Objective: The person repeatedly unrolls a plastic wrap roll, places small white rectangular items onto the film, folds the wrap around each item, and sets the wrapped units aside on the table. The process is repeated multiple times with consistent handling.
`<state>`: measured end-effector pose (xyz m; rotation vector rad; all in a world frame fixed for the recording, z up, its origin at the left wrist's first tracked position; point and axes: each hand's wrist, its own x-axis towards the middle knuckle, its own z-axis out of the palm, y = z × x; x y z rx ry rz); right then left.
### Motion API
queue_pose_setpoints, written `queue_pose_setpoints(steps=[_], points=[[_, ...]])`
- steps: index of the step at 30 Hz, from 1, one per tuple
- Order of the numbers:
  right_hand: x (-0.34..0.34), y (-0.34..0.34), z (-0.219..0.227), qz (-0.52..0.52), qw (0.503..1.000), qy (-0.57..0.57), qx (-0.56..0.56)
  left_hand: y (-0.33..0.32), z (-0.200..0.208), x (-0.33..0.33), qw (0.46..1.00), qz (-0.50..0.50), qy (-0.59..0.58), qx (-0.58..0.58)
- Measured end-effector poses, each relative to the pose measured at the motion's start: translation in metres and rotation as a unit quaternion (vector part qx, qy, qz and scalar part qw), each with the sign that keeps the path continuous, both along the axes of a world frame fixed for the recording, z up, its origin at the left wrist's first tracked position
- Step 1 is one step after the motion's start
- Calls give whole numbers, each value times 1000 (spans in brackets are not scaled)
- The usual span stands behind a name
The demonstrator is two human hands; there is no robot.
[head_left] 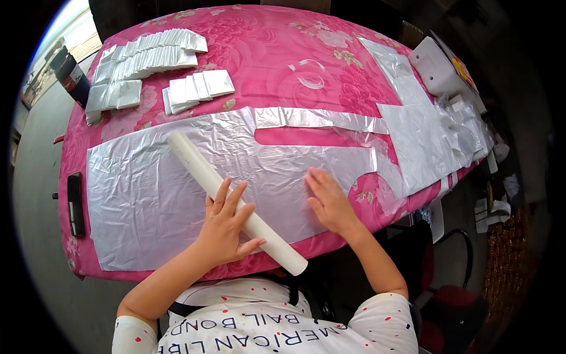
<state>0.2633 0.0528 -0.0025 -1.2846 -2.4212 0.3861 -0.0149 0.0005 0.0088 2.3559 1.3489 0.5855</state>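
Note:
A thin, translucent silvery plastic sheet [141, 194] lies spread along the near side of the table, its surface wrinkled. Toward the right it has a long rounded slot and a curved notch, much like a folded disposable apron. Across it, slanting from far left to near right, rests a white tube [271, 243] whose near end sticks out past the table edge. My left hand [227, 224] lies over the tube with fingers spread, touching it. To the right, my right hand [328, 199] is flat on the sheet, fingers stretched out and slightly blurred, holding nothing.
Folded white plastic packets stand in rows [156, 56] at the far left, with a smaller group [197, 90] beside them. A dark bottle [71, 76] is at the left edge, a black object [75, 203] nearer. More plastic sheets [421, 141] and a white container [436, 68] are right.

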Motion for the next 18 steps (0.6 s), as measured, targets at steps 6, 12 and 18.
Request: queue_pose_setpoints(steps=[6,12,18], points=[[126,25,-17,-281,953,-25,112,19,4,25,996,-91,12,9],[188,24,-30,-366,923,-22,117,17,2,33,992,-114,-1,43],[169,24,-12,-393,904,-59,161,17,4,31,993,-111,-14,29]])
